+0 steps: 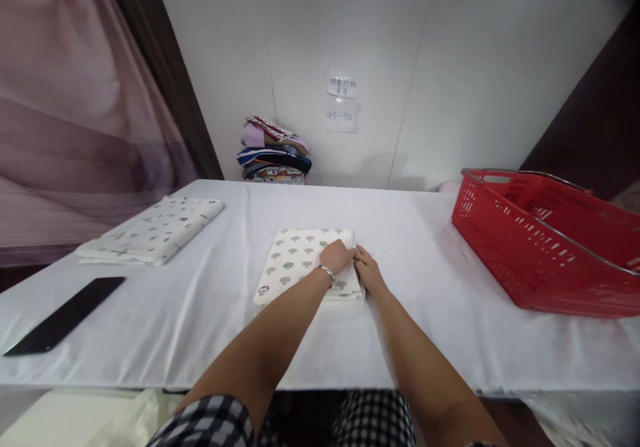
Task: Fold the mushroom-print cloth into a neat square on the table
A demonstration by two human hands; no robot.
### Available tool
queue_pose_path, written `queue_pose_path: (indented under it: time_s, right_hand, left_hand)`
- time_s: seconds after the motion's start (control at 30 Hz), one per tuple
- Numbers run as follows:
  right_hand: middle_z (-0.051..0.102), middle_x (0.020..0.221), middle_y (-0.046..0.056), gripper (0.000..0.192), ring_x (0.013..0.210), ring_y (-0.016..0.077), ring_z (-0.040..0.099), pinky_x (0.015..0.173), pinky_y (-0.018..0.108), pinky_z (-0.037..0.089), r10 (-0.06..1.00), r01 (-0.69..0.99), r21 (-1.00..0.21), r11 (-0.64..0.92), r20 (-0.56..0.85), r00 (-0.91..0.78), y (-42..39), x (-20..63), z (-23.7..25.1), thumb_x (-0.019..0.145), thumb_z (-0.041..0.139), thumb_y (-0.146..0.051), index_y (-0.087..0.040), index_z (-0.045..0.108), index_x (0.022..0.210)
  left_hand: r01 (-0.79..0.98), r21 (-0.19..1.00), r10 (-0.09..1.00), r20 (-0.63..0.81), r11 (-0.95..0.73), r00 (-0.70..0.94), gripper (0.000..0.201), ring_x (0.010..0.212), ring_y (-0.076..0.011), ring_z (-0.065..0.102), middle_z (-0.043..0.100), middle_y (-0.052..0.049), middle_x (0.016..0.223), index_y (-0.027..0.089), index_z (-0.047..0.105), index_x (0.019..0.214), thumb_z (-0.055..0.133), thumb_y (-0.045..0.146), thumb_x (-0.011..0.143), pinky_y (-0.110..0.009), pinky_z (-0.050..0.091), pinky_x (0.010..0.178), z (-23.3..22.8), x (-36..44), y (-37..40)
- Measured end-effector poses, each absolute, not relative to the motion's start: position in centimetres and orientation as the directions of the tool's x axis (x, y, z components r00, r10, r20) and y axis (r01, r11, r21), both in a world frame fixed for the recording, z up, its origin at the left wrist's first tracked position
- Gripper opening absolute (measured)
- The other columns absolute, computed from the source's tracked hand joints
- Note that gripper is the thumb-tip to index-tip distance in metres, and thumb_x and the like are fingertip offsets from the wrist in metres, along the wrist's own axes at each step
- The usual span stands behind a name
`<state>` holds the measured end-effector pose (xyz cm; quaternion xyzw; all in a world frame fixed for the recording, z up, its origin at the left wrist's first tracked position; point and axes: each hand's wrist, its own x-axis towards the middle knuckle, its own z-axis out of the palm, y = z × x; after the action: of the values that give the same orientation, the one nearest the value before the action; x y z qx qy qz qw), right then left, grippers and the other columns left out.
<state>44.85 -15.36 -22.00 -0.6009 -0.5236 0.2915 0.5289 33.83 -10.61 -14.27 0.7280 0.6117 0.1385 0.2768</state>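
A folded white cloth (pixel 287 264) printed with grey mushrooms and a few green and purple motifs lies flat on the table in front of me. My left hand (pixel 339 256), with a silver bracelet at the wrist, rests over the cloth's right part, its fingers closed at the right edge. Against that same edge is my right hand (pixel 369 270), fingers curled and pinching the cloth's layers. The fingertips of both hands meet there and are partly hidden.
A white-covered table (pixel 410 340) spreads before me. At the left lie another folded patterned cloth (pixel 160 227) and a black flat slab (pixel 67 314). To the right stands a red plastic basket (pixel 530 254) with metal handles. Folded textiles (pixel 274 154) are stacked behind the table, near paper signs (pixel 342 115).
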Motion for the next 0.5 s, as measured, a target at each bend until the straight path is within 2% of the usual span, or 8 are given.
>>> queue_pose_path:
  time_s: [0.13,0.27,0.37,0.5]
  right_hand:
    - [0.049,0.134,0.002,0.028,0.123,0.0200,0.044,0.106,0.033,0.029,0.930,0.282,-0.953,0.111,0.199,0.308,-15.5,45.0,-21.6,0.070,0.048,-0.023,-0.021,0.071,0.086]
    - [0.055,0.127,0.006,0.025,0.107,0.0193,0.055,0.094,0.031,0.041,0.906,0.235,-0.968,0.090,0.178,0.384,-15.2,44.7,-21.4,0.070,0.052,-0.029,-0.020,0.065,0.090]
    - [0.057,0.124,0.008,0.030,0.097,0.0185,0.059,0.089,0.032,0.044,0.887,0.232,-0.970,0.068,0.165,0.431,-14.8,44.5,-21.9,0.070,0.056,-0.038,-0.019,0.061,0.093]
    - [0.057,0.123,0.009,0.031,0.091,0.0178,0.059,0.086,0.032,0.045,0.879,0.243,-0.969,0.047,0.156,0.450,-14.7,44.3,-22.1,0.069,0.058,-0.043,-0.019,0.059,0.089]
  left_hand:
    - [0.760,0.648,0.959,-0.182,-0.049,0.217,0.025,0.089,-0.0231,0.063,0.068,-0.012,0.091,0.016,0.063,0.083,0.060,0.038,0.071,-0.028,0.044,0.073,-14.8,33.3,-9.6]
    - [0.682,0.730,0.940,-0.216,-0.024,0.265,0.024,0.069,-0.0155,0.064,0.068,-0.006,0.074,0.016,0.063,0.082,0.054,0.038,0.078,-0.023,0.045,0.061,-15.2,32.2,-9.4]
    - [0.634,0.773,0.933,-0.223,-0.007,0.282,0.023,0.059,-0.0120,0.061,0.066,-0.003,0.066,0.016,0.062,0.083,0.052,0.036,0.081,-0.020,0.044,0.055,-15.3,31.8,-9.7]
    - [0.611,0.792,0.940,-0.203,-0.008,0.275,0.019,0.056,-0.0114,0.058,0.064,-0.003,0.062,0.015,0.062,0.075,0.054,0.031,0.080,-0.021,0.043,0.054,-15.3,31.7,-9.9]
